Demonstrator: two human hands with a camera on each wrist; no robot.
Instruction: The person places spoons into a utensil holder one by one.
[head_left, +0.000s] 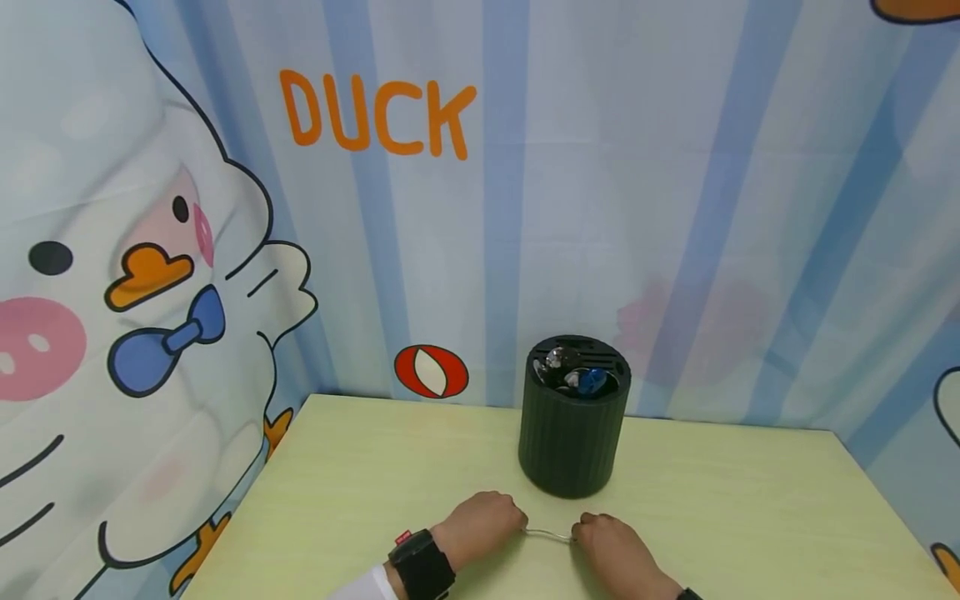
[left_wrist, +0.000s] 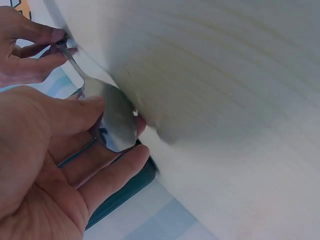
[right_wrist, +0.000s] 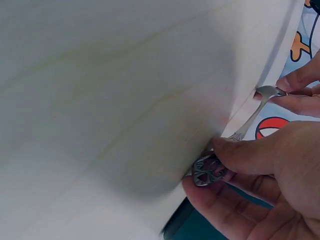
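Observation:
A metal spoon (left_wrist: pixel 114 120) is stretched between both hands, low above the pale table (head_left: pixel 375 450). My left hand (head_left: pixel 483 525) pinches its bowl between thumb and fingers, as the left wrist view shows close up. At the other end my right hand (head_left: pixel 617 552) pinches the ornate handle tip (right_wrist: pixel 207 170), which has a dark patterned decoration. Only the thin spoon neck (head_left: pixel 549 534) shows between the hands in the head view. Just behind them stands a dark green ribbed holder (head_left: pixel 573 442), which neither hand visibly grips.
Inside the holder's slotted top are a blue item (head_left: pixel 592 382) and some shiny, clear or metallic pieces (head_left: pixel 557 358). A cloth backdrop (head_left: pixel 577 208) with a printed duck hangs behind the table's far edge. A black band (head_left: pixel 422 567) sits on the left wrist.

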